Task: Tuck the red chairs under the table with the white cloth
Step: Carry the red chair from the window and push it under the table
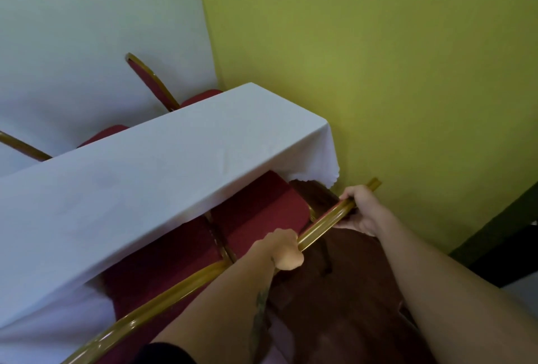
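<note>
We have both hands, left hand (283, 248) and right hand (361, 209), closed around the gold top rail (326, 222) of the red chair (256, 212) at lower centre, a spread grip to push it squarely under the white-clothed counter (145, 177).

Both hands, left hand (283, 250) and right hand (359, 209), grip the gold metal top rail (326, 224) of a red cushioned chair (256, 212). Its seat sits partly under the long table's white cloth (145, 183) (scalloped at the corner). Two more red chairs (151, 81) stand at the far side, beside a yellow-green wall (378, 58).
</note>
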The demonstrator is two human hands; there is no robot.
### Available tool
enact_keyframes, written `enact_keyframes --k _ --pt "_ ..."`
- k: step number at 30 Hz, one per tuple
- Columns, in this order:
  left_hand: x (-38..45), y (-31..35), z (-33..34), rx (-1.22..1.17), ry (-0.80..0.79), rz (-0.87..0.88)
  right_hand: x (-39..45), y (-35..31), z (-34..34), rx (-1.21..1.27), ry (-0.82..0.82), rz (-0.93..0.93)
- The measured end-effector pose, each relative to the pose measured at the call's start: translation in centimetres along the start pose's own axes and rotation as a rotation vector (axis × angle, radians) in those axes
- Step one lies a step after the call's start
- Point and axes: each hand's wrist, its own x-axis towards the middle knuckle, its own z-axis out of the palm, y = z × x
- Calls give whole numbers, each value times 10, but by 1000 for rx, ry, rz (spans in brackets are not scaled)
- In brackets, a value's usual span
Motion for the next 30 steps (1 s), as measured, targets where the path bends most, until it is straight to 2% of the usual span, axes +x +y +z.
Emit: enact_keyframes --k 6,13,24,27,30 --pt "27 -16 -18 -102 -6 -32 28 -11 18 6 5 -50" --pt "53 -16 -35 -78 -37 -20 48 -24 23 13 73 -76" --pt "72 -35 -40 -64 55 13 61 -34 39 -6 102 -96" --pt "62 -38 -31 -121 92 35 55 -32 40 -86 132 -76" --pt "43 -52 -29 -185 123 53 40 -27 50 -325 238 -98"
